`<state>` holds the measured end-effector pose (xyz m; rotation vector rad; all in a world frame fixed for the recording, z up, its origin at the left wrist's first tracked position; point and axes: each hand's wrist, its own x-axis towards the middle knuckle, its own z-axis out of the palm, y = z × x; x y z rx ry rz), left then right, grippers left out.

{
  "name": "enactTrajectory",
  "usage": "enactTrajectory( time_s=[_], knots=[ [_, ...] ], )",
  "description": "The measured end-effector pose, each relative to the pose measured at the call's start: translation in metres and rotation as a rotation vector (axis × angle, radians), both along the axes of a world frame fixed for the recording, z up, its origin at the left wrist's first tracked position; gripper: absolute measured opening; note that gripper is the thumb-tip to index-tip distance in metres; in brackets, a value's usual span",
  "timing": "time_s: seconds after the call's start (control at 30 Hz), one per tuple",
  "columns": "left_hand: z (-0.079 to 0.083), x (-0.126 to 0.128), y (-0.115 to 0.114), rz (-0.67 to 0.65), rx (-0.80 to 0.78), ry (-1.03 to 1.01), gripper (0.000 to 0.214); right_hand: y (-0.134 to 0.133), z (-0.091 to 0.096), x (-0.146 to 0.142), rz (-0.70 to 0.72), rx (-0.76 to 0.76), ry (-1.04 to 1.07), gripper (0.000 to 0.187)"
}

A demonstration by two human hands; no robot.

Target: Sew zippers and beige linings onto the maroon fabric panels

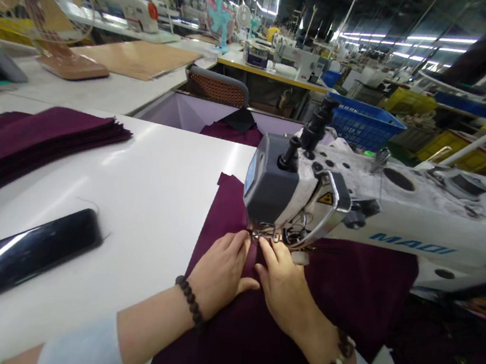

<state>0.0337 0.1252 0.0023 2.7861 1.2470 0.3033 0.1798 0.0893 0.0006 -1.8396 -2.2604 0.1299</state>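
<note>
A maroon fabric piece (230, 347) lies under the needle end of the sewing machine (277, 192), spreading to both sides of it. My left hand (222, 269) rests flat on the cloth just left of the presser foot (265, 233), fingers stretched forward and thumb out to the right. On the other side, my right hand (286, 283) presses the cloth with its fingers extended close to the foot. Both hands are open and touch the fabric rather than grip it. The machine head partly hides the right fingertips.
On the white table (147, 193) lie a stack of maroon fabric pieces (42, 143) and a black phone (22, 260), both to the left. A fan (62, 60) stands at the back left. Behind the machine is a blue basket (362, 126); dark cloth (448, 352) lies at right.
</note>
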Motion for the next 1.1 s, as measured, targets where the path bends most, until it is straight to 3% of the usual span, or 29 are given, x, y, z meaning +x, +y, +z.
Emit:
enactTrajectory(
  time_s=[0.17, 0.63, 1.1],
  knots=[
    [0.002, 0.004, -0.002, 0.059, -0.047, 0.025, 0.08, 0.004, 0.006, 0.011, 0.057, -0.072, 0.092, 0.037],
    [-0.004, -0.009, 0.01, -0.078, 0.007, -0.072, 0.076, 0.003, 0.021, 0.006, 0.055, -0.053, 0.015, 0.047],
    [0.001, -0.012, 0.013, -0.127, -0.044, -0.098, 0.071, 0.004, 0.013, 0.01, 0.083, -0.04, 0.071, 0.047]
  ],
)
